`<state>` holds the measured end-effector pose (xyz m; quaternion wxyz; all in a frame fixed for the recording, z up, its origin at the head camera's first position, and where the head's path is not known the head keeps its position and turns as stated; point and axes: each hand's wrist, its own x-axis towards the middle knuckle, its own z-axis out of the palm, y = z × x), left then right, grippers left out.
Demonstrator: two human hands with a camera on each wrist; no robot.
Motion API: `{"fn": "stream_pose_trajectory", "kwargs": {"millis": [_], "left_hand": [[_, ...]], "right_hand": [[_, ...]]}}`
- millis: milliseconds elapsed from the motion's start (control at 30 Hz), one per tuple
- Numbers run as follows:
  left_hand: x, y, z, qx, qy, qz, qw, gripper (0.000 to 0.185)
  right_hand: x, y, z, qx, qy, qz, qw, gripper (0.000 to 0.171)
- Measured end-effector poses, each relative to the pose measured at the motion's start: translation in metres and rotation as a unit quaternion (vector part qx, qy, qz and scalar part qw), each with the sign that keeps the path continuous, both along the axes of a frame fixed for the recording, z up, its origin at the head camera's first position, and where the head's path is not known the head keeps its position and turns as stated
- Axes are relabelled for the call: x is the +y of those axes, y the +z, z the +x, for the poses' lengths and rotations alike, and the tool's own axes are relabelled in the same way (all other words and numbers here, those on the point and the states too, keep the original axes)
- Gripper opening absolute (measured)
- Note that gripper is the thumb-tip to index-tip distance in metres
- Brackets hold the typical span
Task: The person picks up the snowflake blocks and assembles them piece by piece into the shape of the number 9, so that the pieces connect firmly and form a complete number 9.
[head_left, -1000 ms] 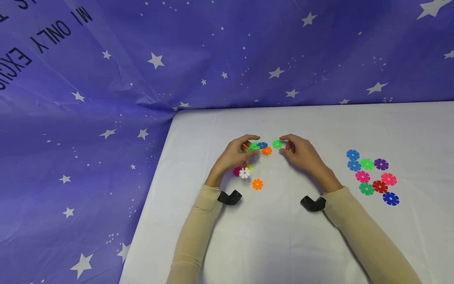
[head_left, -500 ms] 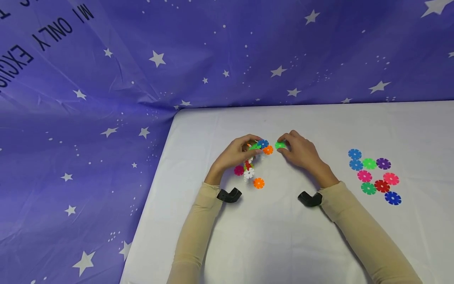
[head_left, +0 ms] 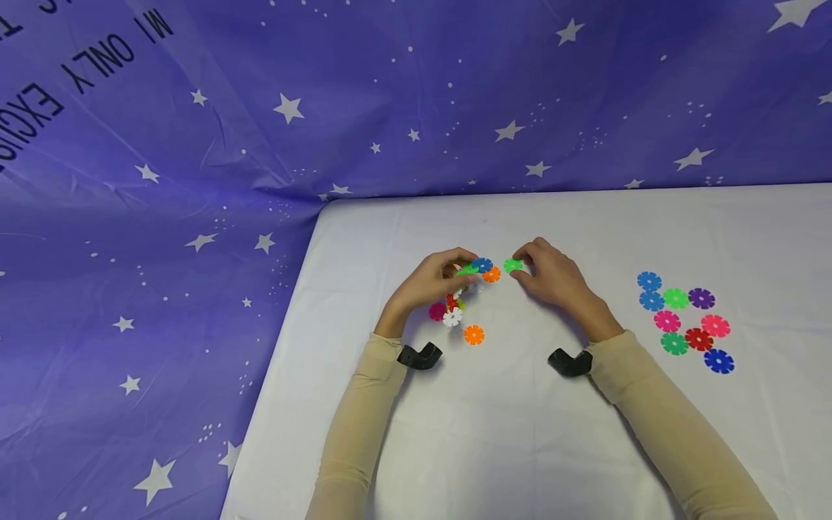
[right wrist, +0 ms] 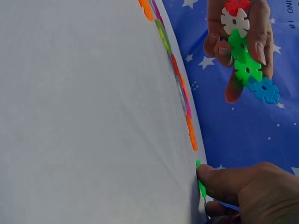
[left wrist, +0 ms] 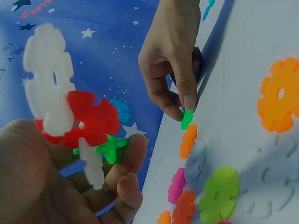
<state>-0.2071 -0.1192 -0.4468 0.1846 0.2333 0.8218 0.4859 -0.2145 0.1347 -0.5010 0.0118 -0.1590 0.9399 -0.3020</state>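
left hand: my fingers are curled round a cluster of joined snowflake discs, red, white, green and blue, lifted just off the table
right hand: i'm pinching a green disc between thumb and fingertips, its edge down at the cloth, just right of the cluster
gap: disc and cluster near each other, not touching as far as i can tell
under my left hand: a few more discs on the table, pink, white, and an orange one a bit apart
spare pile: loose discs lying flat well off to my right, blue, green, purple, pink, red
backdrop: purple starry sheet
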Motion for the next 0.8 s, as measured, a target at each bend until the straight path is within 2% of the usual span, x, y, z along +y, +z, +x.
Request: {"fn": "stream_pose_trajectory", "kwargs": {"millis": [333,567,800], "left_hand": [[-0.0021,-0.0029,-0.0007,0.021,-0.008,-0.007,0.9997,0.031],[-0.0017,-0.0025,-0.0005,0.03,-0.006,-0.013,0.9994,0.032],[-0.0022,-0.004,-0.0008,0.034,-0.003,-0.014,0.9993,0.032]], "right_hand": [[-0.0006,0.0032,-0.003,-0.019,0.023,0.002,1.0,0.034],[0.0013,0.0059,-0.0052,-0.007,0.037,0.004,0.999,0.034],[0.0037,0.0049,-0.0085,0.021,0.072,0.003,0.997,0.031]]}}
